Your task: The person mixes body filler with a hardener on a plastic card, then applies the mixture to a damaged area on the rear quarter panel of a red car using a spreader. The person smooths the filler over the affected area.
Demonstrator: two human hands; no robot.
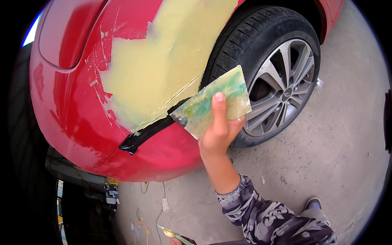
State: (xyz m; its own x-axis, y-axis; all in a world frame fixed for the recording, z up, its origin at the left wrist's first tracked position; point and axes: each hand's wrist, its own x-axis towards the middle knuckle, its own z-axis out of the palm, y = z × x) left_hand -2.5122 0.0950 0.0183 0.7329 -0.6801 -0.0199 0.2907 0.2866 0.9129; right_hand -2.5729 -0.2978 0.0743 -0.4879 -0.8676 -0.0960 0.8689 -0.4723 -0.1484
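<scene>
My right hand (218, 134) grips a flat rectangular filler spreader (228, 92), thumb pressed on its near face. The spreader is smeared with yellow and green filler, and its left corner is at black masking tape (149, 134) along the lower edge of the filler patch. Pale yellow body filler (151, 73) coats the red car bumper and fender (69, 118), which has scratches and chipped paint beside the patch. At the bottom edge, fingers of my left hand (175, 241) hold a thin plate (173, 234) seen nearly edge-on, with yellowish filler on it; most of that hand is out of frame.
A black tyre with a silver alloy wheel (288, 94) stands just right of the spreader. Cables (158, 220) run over the grey concrete floor (326, 155). A shoe (313, 202) shows at lower right. Dark equipment and small items (111, 196) lie at lower left.
</scene>
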